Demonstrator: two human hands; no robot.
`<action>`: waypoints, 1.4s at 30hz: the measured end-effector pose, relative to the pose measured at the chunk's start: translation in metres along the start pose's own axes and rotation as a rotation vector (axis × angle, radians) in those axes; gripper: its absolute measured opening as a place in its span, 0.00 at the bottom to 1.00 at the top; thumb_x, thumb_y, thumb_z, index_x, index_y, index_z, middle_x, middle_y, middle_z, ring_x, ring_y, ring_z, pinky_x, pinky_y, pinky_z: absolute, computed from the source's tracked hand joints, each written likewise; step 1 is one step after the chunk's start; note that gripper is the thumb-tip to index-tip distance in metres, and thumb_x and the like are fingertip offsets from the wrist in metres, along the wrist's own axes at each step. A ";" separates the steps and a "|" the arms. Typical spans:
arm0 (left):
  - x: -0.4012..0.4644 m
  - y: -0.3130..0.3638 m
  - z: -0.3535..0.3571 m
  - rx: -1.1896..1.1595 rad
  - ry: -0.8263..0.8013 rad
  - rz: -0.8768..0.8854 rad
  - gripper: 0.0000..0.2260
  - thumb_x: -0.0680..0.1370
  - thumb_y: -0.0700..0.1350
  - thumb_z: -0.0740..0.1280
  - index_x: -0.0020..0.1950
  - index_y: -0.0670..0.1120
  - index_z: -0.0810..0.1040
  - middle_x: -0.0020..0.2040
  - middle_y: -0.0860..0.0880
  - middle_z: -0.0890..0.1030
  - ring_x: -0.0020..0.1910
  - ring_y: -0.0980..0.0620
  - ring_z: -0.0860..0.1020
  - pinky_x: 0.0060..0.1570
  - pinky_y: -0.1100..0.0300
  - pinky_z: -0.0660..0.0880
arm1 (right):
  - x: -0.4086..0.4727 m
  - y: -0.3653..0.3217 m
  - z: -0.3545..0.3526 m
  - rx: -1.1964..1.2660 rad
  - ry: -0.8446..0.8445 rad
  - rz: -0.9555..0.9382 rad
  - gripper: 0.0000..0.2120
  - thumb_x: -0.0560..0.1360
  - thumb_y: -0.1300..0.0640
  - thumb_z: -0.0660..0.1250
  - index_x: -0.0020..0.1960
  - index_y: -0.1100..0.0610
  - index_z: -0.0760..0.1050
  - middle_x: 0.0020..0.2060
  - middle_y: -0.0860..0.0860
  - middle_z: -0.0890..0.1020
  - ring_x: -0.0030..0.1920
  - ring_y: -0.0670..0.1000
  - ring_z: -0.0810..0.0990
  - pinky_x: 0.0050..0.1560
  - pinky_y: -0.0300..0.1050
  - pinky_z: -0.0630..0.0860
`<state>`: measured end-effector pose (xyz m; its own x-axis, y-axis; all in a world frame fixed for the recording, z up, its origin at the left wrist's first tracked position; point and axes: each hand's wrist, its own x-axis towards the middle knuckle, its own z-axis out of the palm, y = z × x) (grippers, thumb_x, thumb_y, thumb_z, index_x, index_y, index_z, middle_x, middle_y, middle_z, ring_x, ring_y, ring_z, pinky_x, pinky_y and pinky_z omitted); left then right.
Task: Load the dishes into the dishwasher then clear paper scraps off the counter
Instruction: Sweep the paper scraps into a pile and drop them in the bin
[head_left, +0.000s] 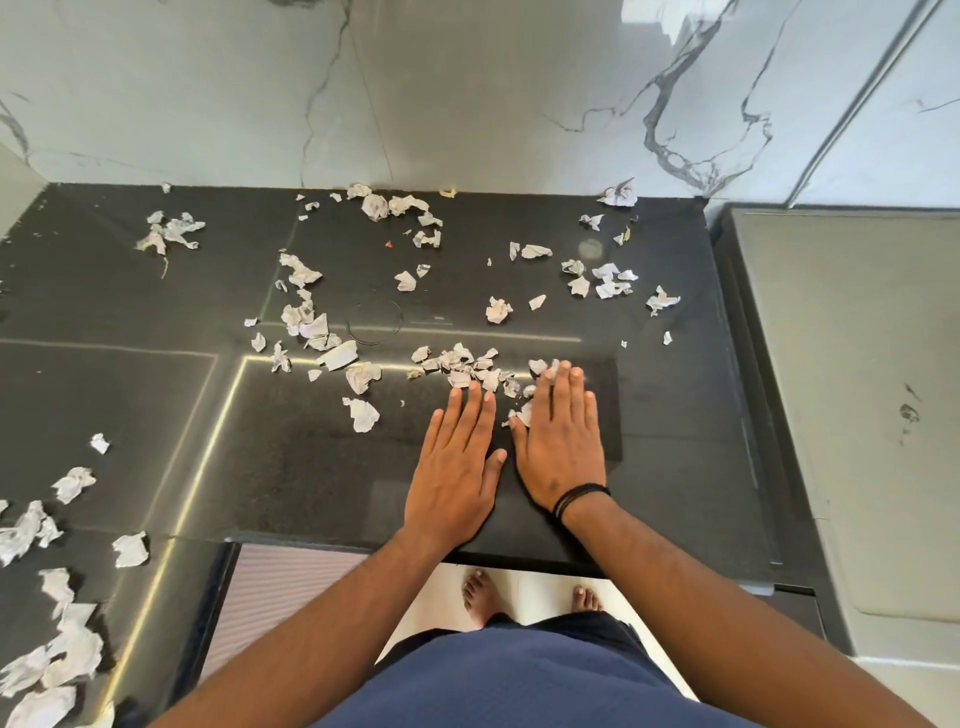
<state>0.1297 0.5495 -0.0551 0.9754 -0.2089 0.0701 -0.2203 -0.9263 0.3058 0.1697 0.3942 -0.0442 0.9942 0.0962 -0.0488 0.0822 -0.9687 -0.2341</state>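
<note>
A: Which step are we on? We see no dishes and no dishwasher from the head view, so we judge we're in the second part, clearing scraps

B: Agreed. Our left hand (457, 462) and right hand (558, 441) both lie flat on the dark desk (291, 467), fingers (470, 402) straight and spread, gripping nothing. The right fingertips touch the near heap of paper scraps (467, 366); the left's sit just beside it

A: And the rest of the paper?

B: Scattered wide: along the marble wall (467, 93), mid-desk, and a larger drift at the near left edge

A: Next move, we reckon, calls for raking the heap together with both palms, then cupping it for lifting

B: Any writing?

A: Faint print on some scraps, too small to read. No brand or label visible
</note>
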 end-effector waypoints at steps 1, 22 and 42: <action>0.000 0.000 -0.001 -0.004 0.001 0.001 0.29 0.84 0.52 0.53 0.83 0.46 0.47 0.84 0.48 0.47 0.82 0.49 0.44 0.80 0.46 0.51 | 0.002 -0.006 0.001 0.003 -0.022 -0.031 0.34 0.83 0.43 0.47 0.81 0.63 0.45 0.80 0.61 0.47 0.80 0.60 0.43 0.79 0.58 0.48; 0.017 0.040 0.002 -0.017 0.041 0.122 0.35 0.79 0.44 0.62 0.83 0.42 0.51 0.83 0.43 0.50 0.82 0.43 0.48 0.79 0.42 0.54 | 0.033 0.016 -0.011 0.011 -0.100 -0.037 0.29 0.84 0.48 0.45 0.81 0.61 0.45 0.80 0.58 0.42 0.80 0.58 0.38 0.80 0.56 0.42; 0.073 0.103 0.016 0.106 -0.034 -0.148 0.30 0.80 0.47 0.55 0.80 0.35 0.57 0.80 0.34 0.58 0.81 0.38 0.55 0.79 0.43 0.56 | 0.082 0.066 -0.026 0.123 -0.112 -0.102 0.27 0.85 0.50 0.47 0.80 0.59 0.52 0.81 0.55 0.48 0.80 0.57 0.42 0.79 0.55 0.42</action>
<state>0.1785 0.4335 -0.0336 0.9970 -0.0768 -0.0013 -0.0748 -0.9752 0.2084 0.2583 0.3318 -0.0386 0.9666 0.2240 -0.1244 0.1664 -0.9180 -0.3599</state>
